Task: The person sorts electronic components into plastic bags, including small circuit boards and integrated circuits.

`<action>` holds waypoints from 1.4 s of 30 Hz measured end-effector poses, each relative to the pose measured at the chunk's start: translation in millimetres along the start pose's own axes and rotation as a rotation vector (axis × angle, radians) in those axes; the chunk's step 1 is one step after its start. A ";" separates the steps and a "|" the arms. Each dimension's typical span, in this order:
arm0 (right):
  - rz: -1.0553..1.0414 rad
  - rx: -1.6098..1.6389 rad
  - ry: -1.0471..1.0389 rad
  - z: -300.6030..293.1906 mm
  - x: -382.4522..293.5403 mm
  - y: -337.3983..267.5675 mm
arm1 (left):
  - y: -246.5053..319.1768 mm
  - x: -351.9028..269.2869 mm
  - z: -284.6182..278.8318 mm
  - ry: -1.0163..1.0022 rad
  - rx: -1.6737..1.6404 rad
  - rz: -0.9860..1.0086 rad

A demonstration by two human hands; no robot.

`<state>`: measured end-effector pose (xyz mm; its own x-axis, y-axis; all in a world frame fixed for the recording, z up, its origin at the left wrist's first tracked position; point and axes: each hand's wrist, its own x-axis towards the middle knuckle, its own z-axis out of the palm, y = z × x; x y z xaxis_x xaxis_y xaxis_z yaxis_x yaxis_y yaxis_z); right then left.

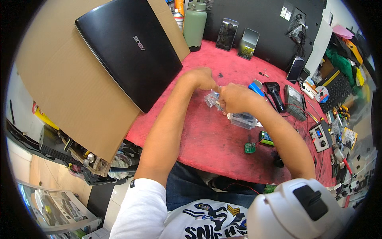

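My left hand (202, 78) is over the red work surface, fingers bent towards my right hand (237, 97). The two meet at the fingertips. A crumpled clear plastic bag (212, 99) with small contents shows just below them, against the curled fingers of my right hand, which appear closed on it. What the left fingertips pinch, if anything, is hidden. Close under the right hand sits a clear plastic box (243, 120) with dark contents. A small green circuit board (250, 147) lies nearer to me, beside a green battery-like pack (266, 138) partly covered by my right forearm.
A closed black ASUS laptop (128, 50) rests on cardboard (74, 98) at left. Behind stand a green bottle (195, 27) and two phones (227, 34). To the right are a black heat-gun-like tool (275, 95), an analog multimeter (295, 101) and a control box with a dial (320, 136).
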<state>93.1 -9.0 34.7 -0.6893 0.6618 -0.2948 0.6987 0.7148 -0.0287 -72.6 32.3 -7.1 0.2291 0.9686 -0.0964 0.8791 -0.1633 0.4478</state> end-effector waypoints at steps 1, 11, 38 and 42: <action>0.019 -0.045 -0.012 0.6 2.1 -4.3 | -2.2 1.2 2.8 -0.009 0.021 -0.004; 0.033 -0.064 -0.033 6.6 -8.4 -4.9 | 16.2 5.6 17.7 -0.063 0.096 0.055; -0.233 0.401 0.592 28.6 -109.8 59.6 | 41.2 -23.9 -5.6 0.111 -0.390 0.413; -0.305 0.370 0.659 48.9 -112.2 72.3 | 84.3 -47.3 -5.3 -0.185 -0.404 0.401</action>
<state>230.3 -42.5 19.0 -0.7501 0.5292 0.3966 0.4003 0.8407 -0.3647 -11.6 -26.3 39.9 0.6112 0.7914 0.0131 0.4885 -0.3901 0.7805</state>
